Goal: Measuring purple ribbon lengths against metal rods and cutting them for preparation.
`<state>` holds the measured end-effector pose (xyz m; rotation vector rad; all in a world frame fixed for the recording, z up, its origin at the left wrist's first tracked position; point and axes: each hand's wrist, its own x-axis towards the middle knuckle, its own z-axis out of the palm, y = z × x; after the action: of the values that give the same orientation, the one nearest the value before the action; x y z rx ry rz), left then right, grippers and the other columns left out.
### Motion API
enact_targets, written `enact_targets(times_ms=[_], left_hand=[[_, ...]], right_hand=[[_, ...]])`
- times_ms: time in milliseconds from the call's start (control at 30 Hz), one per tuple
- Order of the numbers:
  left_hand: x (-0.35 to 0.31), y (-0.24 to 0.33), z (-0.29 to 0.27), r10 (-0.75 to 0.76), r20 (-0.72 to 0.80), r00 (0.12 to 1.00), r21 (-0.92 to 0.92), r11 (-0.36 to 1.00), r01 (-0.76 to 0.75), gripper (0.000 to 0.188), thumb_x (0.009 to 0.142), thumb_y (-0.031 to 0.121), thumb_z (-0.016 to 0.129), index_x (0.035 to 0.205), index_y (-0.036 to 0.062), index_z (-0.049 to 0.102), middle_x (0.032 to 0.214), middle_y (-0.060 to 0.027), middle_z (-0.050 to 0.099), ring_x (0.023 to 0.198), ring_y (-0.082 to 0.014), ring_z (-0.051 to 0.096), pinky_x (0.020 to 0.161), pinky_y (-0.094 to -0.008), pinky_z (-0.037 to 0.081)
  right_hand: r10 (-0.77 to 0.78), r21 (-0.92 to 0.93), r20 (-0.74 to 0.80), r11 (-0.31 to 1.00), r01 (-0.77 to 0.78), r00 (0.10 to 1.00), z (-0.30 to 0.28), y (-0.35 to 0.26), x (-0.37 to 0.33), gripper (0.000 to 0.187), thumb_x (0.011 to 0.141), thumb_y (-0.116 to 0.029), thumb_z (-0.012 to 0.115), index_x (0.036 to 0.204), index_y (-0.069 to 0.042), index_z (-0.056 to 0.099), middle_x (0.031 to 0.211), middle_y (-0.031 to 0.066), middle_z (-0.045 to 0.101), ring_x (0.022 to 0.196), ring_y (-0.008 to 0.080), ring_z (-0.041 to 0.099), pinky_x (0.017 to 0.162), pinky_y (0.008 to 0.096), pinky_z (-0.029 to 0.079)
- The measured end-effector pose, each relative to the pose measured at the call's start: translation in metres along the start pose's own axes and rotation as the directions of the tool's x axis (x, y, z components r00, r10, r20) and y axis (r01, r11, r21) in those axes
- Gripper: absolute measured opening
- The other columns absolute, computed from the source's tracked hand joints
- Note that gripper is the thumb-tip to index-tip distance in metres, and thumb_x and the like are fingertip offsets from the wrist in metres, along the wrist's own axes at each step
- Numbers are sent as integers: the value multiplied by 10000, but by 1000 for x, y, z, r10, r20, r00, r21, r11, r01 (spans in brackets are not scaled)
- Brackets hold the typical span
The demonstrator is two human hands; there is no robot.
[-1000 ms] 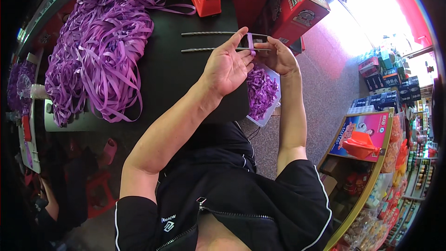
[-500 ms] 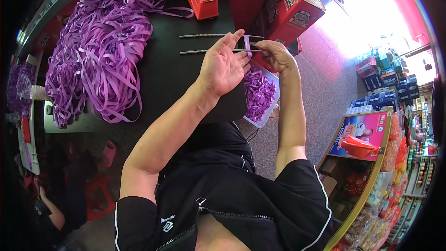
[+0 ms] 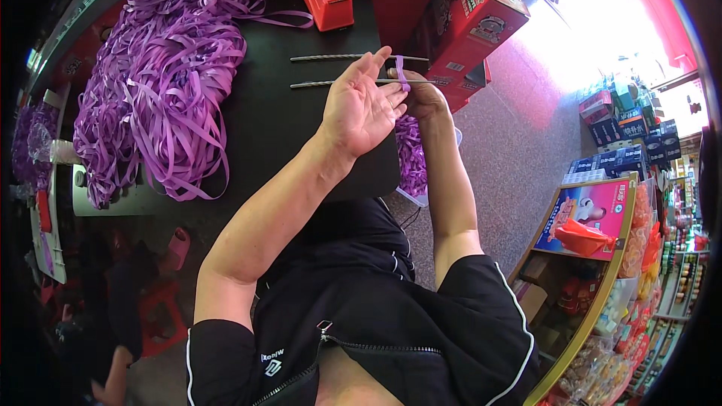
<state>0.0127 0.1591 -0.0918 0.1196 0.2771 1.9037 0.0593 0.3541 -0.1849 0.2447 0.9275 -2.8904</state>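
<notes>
Two twisted metal rods (image 3: 323,84) lie side by side across the dark table's right part, their ends reaching past its edge. A purple ribbon (image 3: 401,74) is looped around both of them near those ends. My left hand (image 3: 361,105) has its palm up and its fingers apart; the fingertips are at the rods, beside the ribbon. From the right, my right hand (image 3: 426,98) comes in under the near rod, with its fingers closed at the ribbon and partly hidden behind it. Below the hands, a pale plastic bin (image 3: 414,198) contains many short purple ribbon pieces (image 3: 411,154), partly covered by my right forearm.
A big heap of purple ribbon (image 3: 165,83) covers the left of the black table (image 3: 301,143). A red tape dispenser (image 3: 325,0) stands at the back. Beyond the rods is a red carton (image 3: 481,19). A display case (image 3: 579,248) stands at right. Another person's arm (image 3: 116,376) shows at lower left.
My right hand has moved left and under the rods, from the rod ends to behind the ribbon. The left hand stays nearly still. The other person's arm has shifted.
</notes>
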Motion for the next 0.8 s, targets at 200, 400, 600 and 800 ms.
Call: enact_targets(times_ms=[200, 400, 600, 800], left_hand=[[1, 1, 0, -1, 2, 1000, -11, 1000, 1, 622, 981, 416, 395, 1506, 155, 190, 1501, -364, -105, 1436, -422, -108, 1146, -484, -88], [1, 0, -2, 2, 4, 1000, 3, 1000, -2, 625, 980, 414, 397, 1508, 156, 183, 1500, -367, -102, 1437, -418, -108, 1147, -483, -84], [0, -1, 4, 0, -19, 1000, -8, 1000, 0, 636, 974, 418, 407, 1510, 162, 179, 1497, -368, -114, 1437, -413, -112, 1148, -482, -85], [-1, -2, 2, -1, -25, 1000, 18, 1000, 1, 654, 964, 438, 418, 1513, 181, 173, 1495, -370, -117, 1436, -412, -114, 1145, -483, -91]], right_hand=[[-131, 120, 19, 984, 128, 991, -7, 18, 14, 150, 853, -172, 687, 936, -58, 637, 793, 118, 674, 688, 206, 678, 588, 311, 579], [21, 208, 182, 976, -59, 983, -7, 23, 14, 160, 869, -169, 671, 946, -39, 623, 824, 100, 676, 740, 171, 681, 626, 320, 589], [-159, -464, -250, 886, 26, 955, -12, 0, -31, 252, 891, -199, 644, 1005, 26, 649, 818, 32, 646, 726, 117, 602, 620, 239, 470], [-760, -966, -213, 260, -14, 614, 55, -28, -62, 234, 830, -222, 709, 887, 5, 693, 797, 30, 651, 692, 131, 587, 641, 276, 458]])
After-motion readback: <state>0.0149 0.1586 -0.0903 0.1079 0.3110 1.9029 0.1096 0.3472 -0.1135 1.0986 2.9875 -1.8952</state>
